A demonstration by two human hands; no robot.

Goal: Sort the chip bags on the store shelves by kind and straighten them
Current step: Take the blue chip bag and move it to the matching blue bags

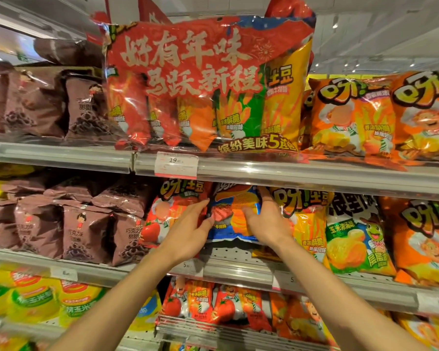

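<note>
I have both hands on the blue chip bag (235,215), which stands on the middle shelf (238,271) between a red tomato bag (162,219) on its left and a yellow bag (307,224) on its right. My left hand (188,236) lies along the blue bag's left edge, fingers fairly straight and pressed against it, with the thumb touching the front. My right hand (266,221) takes the right side, fingers curled round the edge and the thumb laid across the front panel.

I judge this bag to be very light and puffed with air, so it should give under my fingers and crackle. The film looks glossy, hence probably slick; a flat press could slide off. The chips inside are brittle, so squeezing the middle risks crushing them. The safest hold, to my mind, is at the side seams or the crimped top, where the film is doubled and there is nothing to break. Its top is tucked under the rail of the shelf above (289,173), so it may catch there if lifted straight.

Just above, a large red multipack (208,82) stands at the front of the upper shelf.
</note>
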